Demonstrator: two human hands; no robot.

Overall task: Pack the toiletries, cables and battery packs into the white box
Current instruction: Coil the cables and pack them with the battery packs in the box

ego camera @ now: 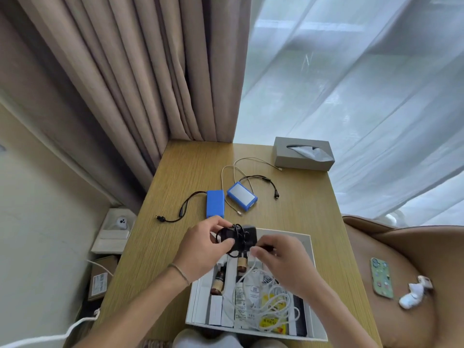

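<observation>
Both hands hold a black charger with its black cable wound around it [241, 236] just above the far end of the white box [312, 272]. My left hand [206, 244] grips its left side; my right hand [281, 259] pinches the cable end at its right. Inside the box lie brown bottles [218, 280], white tubes, sachets and a coiled white cable [271, 305]. Two blue battery packs [215, 203] [242, 196] with black leads rest on the wooden table [175, 247] beyond, along with a loose beige cable [233, 172].
A grey tissue box [303, 153] stands at the table's far right corner. Curtains hang behind the table. A brown chair at the right carries a green phone [381, 278] and a white item. Boxes and a white cord sit on the floor at the left.
</observation>
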